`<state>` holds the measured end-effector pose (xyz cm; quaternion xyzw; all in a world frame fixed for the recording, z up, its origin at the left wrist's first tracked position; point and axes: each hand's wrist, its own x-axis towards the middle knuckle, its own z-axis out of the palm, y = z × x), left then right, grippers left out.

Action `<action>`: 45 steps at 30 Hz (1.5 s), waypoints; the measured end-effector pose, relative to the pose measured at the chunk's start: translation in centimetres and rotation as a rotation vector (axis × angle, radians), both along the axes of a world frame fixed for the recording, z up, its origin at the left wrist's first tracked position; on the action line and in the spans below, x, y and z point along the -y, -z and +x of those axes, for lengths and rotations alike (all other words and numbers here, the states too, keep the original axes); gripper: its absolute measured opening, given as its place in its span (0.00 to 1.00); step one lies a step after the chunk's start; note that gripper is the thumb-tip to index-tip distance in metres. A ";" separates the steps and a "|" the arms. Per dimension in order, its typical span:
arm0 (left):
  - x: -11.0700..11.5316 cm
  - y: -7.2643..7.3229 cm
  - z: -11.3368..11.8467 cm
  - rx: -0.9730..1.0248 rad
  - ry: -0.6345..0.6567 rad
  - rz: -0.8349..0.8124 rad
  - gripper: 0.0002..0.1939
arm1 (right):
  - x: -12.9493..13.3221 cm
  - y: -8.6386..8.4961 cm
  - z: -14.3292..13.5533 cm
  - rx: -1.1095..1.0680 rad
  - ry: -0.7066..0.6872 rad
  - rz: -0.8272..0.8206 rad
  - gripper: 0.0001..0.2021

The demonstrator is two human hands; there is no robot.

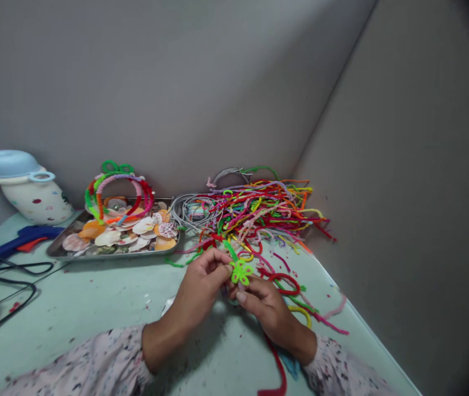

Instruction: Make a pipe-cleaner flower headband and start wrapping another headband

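Note:
Between my two hands, above the table, is a bright green flower bent from pipe cleaner (241, 272), with looped petals and a darker green piece sticking up behind it. My left hand (203, 283) pinches the flower's left side between thumb and fingers. From below and to the right, my right hand (268, 305) closes its fingers around the flower's underside; what lies under its fingertips is partly hidden. A red pipe cleaner (276, 363) hangs or lies just below my right hand, and a yellow curved one (301, 314) shows beside the wrist.
A metal tray (114, 256) of seashells stands at back left, with several pipe-cleaner hoops (119, 192) on it. Coloured pipe cleaners (263, 209) heap behind my hands, beside coiled grey wire (191, 212). A blue glue gun (11, 247), its black cord, and a lidded cup (32, 192) are left.

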<state>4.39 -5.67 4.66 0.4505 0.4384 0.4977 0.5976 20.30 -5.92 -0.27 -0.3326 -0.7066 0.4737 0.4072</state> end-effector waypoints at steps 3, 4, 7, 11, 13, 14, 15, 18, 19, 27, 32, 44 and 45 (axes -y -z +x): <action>-0.1 -0.1 0.0 -0.015 -0.005 0.004 0.05 | 0.0 0.1 0.0 0.004 -0.008 0.006 0.11; -0.1 -0.2 0.0 -0.020 -0.007 0.006 0.05 | 0.0 0.1 0.1 0.006 -0.010 0.003 0.11; -0.1 -0.3 0.0 -0.036 -0.009 -0.002 0.05 | 0.0 0.3 0.1 0.005 -0.012 -0.010 0.10; -0.1 -0.4 0.0 -0.030 0.001 -0.011 0.05 | 0.0 0.2 0.1 -0.010 -0.013 -0.014 0.10; 0.0 -0.3 0.0 -0.005 0.019 0.001 0.05 | 0.0 0.1 0.0 -0.017 -0.001 -0.020 0.11; 0.0 -0.3 0.0 0.010 0.029 0.006 0.05 | 0.0 0.1 0.0 -0.020 0.005 -0.022 0.11; 0.0 -0.3 0.0 0.025 0.035 0.010 0.05 | 0.0 0.1 0.0 -0.021 0.009 -0.022 0.11; 0.0 -0.1 0.0 0.049 0.049 0.008 0.04 | 0.0 0.1 0.0 -0.029 0.011 -0.016 0.11; 0.0 -0.1 0.0 0.051 0.054 0.009 0.04 | 0.0 0.1 0.0 -0.033 0.011 -0.016 0.11; -0.2 0.3 -0.1 0.022 0.053 0.021 0.05 | -0.1 0.0 -0.1 -0.024 0.007 -0.022 0.11; -0.3 0.4 -0.1 0.021 0.049 0.012 0.05 | -0.1 0.1 -0.1 -0.023 -0.001 -0.023 0.11; -0.2 0.3 0.0 -0.011 0.058 0.028 0.08 | -0.1 0.3 0.0 -0.014 0.024 -0.022 0.10; -0.3 0.3 0.0 -0.020 0.056 0.027 0.09 | -0.1 0.3 0.0 -0.012 0.030 -0.016 0.10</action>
